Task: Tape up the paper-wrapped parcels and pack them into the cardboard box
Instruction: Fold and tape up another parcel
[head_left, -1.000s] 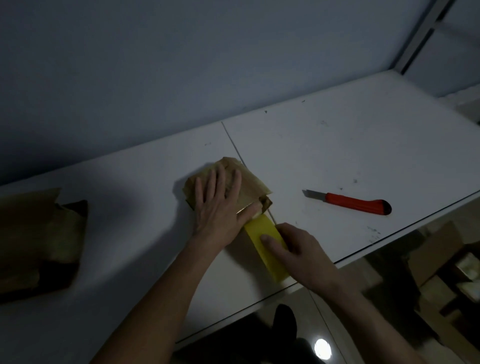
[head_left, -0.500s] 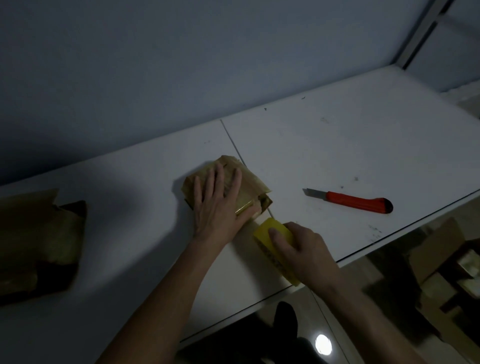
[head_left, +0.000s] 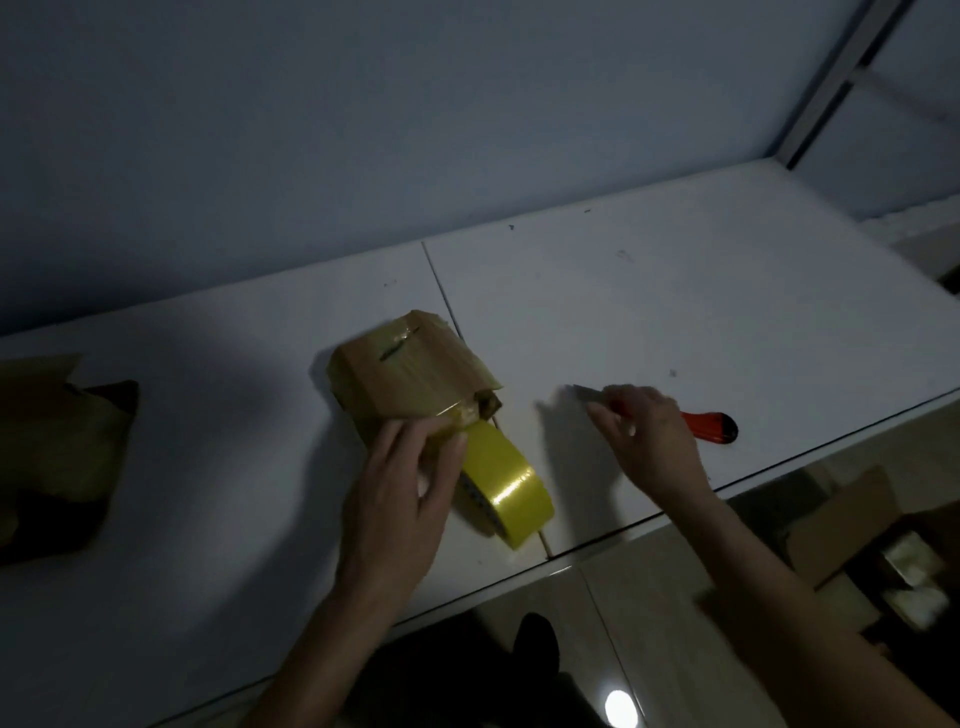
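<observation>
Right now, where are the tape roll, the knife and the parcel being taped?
tape roll (head_left: 506, 480): head view, yellow outer band.
knife (head_left: 709, 427): head view, orange handle.
parcel (head_left: 410, 371): head view, top paper face.

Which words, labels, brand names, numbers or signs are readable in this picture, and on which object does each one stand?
None can be read.
Yellow roll of packing tape: dark marks on its inner core, too blurred to read.
Brown paper-wrapped parcel: no print shows.
Orange-handled utility knife: no lettering shows.
Open cardboard box on the floor: too dark and blurred to tell.
</observation>
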